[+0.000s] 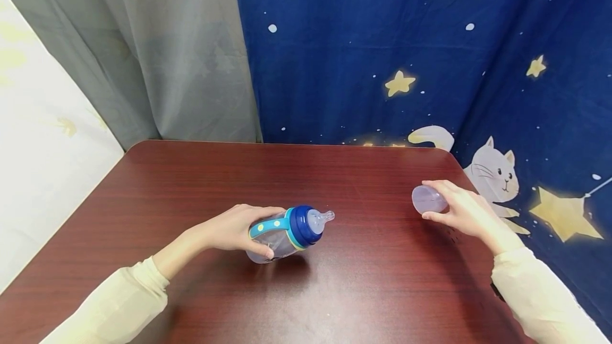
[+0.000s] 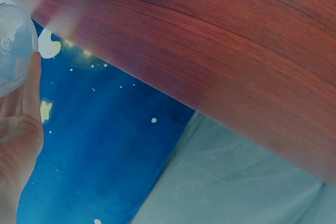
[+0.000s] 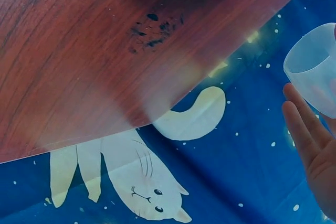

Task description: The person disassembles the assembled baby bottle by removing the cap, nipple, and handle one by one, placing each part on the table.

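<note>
My left hand (image 1: 241, 228) grips a clear baby bottle (image 1: 277, 242) round its body, tilted with its teat (image 1: 326, 216) toward the right. The bottle has a dark blue collar (image 1: 302, 225) and a light blue handle with yellow dots. In the left wrist view the bottle's rounded clear base (image 2: 16, 48) shows at the left edge, beside the fingers. Over the table's right side, my right hand (image 1: 461, 207) holds a small translucent cap (image 1: 425, 199) between thumb and fingers. The right wrist view shows that cap's open rim facing away from the palm.
The dark red wooden table (image 1: 215, 174) has rounded far corners. Behind it hang a grey curtain (image 1: 191, 57) and a blue curtain (image 1: 334, 57) with stars and a white cat. Dark marks (image 3: 155, 32) lie on the tabletop near its right edge.
</note>
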The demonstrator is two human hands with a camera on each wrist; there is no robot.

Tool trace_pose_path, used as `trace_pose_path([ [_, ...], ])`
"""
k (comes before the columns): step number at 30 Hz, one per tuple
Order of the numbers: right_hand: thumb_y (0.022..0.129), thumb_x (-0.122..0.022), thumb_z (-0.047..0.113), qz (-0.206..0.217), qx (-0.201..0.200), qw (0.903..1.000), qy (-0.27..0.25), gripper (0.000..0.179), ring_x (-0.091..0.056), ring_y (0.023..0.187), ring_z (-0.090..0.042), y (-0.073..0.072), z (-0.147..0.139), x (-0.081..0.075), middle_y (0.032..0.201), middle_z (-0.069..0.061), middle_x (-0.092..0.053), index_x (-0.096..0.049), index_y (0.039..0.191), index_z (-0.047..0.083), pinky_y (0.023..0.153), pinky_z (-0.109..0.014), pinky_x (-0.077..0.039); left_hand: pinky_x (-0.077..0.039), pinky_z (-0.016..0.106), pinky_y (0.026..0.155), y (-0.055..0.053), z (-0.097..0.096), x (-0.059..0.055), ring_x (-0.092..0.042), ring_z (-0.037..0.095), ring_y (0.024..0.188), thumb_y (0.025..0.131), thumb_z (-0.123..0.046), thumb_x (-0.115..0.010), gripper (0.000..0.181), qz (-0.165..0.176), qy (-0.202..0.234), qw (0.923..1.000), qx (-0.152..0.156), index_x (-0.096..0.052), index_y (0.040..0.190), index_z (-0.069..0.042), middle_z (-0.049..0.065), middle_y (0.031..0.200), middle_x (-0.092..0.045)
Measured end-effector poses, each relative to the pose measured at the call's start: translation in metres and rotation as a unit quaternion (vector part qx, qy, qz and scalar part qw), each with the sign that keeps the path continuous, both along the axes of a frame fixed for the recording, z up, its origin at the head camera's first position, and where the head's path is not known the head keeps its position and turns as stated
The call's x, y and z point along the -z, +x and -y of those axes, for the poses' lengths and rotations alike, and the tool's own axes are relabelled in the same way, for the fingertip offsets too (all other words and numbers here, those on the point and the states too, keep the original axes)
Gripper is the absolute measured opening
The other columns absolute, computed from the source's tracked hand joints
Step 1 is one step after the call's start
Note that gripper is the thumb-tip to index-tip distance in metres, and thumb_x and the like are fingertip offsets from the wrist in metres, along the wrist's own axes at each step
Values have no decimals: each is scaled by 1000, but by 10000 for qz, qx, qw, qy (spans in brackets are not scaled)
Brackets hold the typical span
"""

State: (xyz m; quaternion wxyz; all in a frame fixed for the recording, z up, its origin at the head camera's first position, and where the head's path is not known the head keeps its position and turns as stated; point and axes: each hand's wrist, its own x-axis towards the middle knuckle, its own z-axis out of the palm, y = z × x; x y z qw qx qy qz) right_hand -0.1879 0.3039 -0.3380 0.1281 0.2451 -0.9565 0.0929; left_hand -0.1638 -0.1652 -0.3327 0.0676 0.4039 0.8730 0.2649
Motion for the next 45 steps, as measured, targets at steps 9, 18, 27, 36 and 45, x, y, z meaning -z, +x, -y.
trace_pose_path([
  [9,70,-70,43,119,54,9998,165,66,-55,84,-22,-7,0,12,112,-12,-53,-46,122,11,65,-47,-43,-45,24,69,-2,0,4,-52,3,83,65,-59,-65,75,-5,-36,10000,3,-44,127,-22,-16,97,-55],
  [18,68,-75,34,217,98,9994,243,64,-55,84,-25,-16,3,19,109,-13,-54,-47,119,6,66,-49,-43,-45,24,68,-4,0,5,-52,3,83,65,-60,-65,74,12,-16,10000,17,-44,126,-24,-16,96,-55],
  [27,69,-75,29,375,75,9983,441,57,-54,84,-23,-23,3,22,103,-11,-56,-51,114,5,67,-47,-43,-45,24,68,-3,-1,4,-52,3,83,66,-59,-65,73,25,-4,10000,72,-44,126,-23,-16,96,-55],
  [36,70,-74,24,256,41,9987,448,47,-56,86,-26,-29,0,27,99,-10,-58,-55,108,4,68,-48,-43,-45,24,68,-2,0,4,-52,2,83,65,-60,-65,74,-8,-21,10000,34,-45,126,-23,-16,96,-55],
  [45,71,-73,26,285,48,9986,439,48,-56,86,-26,-27,-1,30,99,-10,-58,-55,109,5,67,-49,-43,-45,24,68,-2,0,5,-52,2,83,65,-60,-65,74,-15,-2,10000,26,-44,126,-23,-16,97,-55],
])
